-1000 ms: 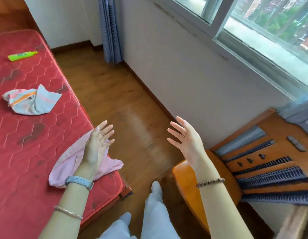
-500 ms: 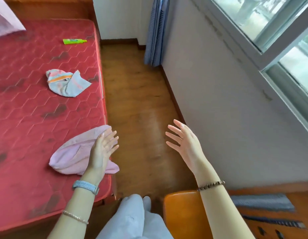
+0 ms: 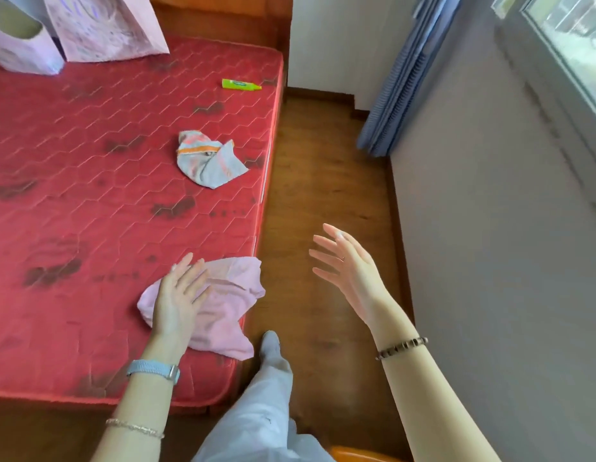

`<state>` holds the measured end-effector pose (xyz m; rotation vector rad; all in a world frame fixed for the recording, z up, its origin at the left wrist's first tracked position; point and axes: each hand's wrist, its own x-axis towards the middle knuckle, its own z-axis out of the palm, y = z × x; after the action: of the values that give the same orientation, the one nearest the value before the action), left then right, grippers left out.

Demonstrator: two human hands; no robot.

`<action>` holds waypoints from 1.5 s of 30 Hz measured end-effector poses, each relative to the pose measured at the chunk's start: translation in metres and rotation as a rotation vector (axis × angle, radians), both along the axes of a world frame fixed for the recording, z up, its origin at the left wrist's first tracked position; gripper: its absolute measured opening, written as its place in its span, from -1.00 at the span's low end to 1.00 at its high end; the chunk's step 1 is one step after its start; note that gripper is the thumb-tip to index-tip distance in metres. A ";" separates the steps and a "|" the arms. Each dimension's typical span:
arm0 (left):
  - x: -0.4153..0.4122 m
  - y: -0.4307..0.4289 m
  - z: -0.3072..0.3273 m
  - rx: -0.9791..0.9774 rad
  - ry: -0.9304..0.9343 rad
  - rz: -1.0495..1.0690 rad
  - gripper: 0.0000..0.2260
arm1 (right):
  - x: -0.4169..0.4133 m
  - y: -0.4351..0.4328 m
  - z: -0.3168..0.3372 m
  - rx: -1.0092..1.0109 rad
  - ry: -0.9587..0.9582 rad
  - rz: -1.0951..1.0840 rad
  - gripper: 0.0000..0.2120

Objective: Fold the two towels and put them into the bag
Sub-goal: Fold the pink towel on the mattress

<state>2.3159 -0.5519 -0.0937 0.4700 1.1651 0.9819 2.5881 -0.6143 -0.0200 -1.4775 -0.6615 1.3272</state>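
Since the pink towel point(image 3: 223, 305) lies bunched at the near right corner of the mattress point(image 3: 90, 161), with one fold hanging just over the right edge, you should treat it as unfolded work.

Judged from its creases, it is light, soft and limp. It will not hold a shape or slide as one piece, and a pinch in the middle would only lift a lump. Take it by two corners along one hem. The corners are buried in the bunch, so find them first.

Your left hand point(image 3: 180, 298) lies over the towel's left part, fingers straight and slightly spread, gripping nothing. Whether the palm presses the cloth or hovers cannot be told. Most of the towel shows to the right of those fingers.

Your right hand point(image 3: 348, 275) is over the floor, beyond the mattress's right edge, fingers apart and empty, clear of the towel.

The striped grey towel point(image 3: 208, 161) lies crumpled farther along the right edge, untouched. The bag point(image 3: 103, 25) stands at the far left corner.
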 end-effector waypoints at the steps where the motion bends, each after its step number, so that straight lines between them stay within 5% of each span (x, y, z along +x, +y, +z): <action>1: 0.001 0.010 0.001 0.006 -0.008 0.015 -0.63 | 0.002 0.013 0.001 -0.001 -0.010 0.022 -0.68; 10: -0.004 0.101 0.012 0.085 0.007 0.159 -0.68 | 0.001 0.140 0.019 0.017 -0.046 0.197 -0.70; 21: -0.050 0.116 0.002 0.012 0.028 0.493 -0.66 | -0.052 0.250 0.018 -0.010 -0.077 0.513 -0.67; 39: -0.021 0.063 -0.078 -0.164 0.243 1.100 -0.71 | -0.121 0.394 -0.096 -0.196 -0.155 1.153 -0.75; 45: -0.012 0.057 -0.107 -0.249 0.326 1.115 -0.69 | -0.147 0.402 -0.150 -0.319 -0.267 1.263 -0.68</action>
<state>2.3036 -0.4950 -0.2010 -0.3049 1.8733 1.7014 2.4410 -0.2126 -0.1704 -1.5038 -1.8010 2.2435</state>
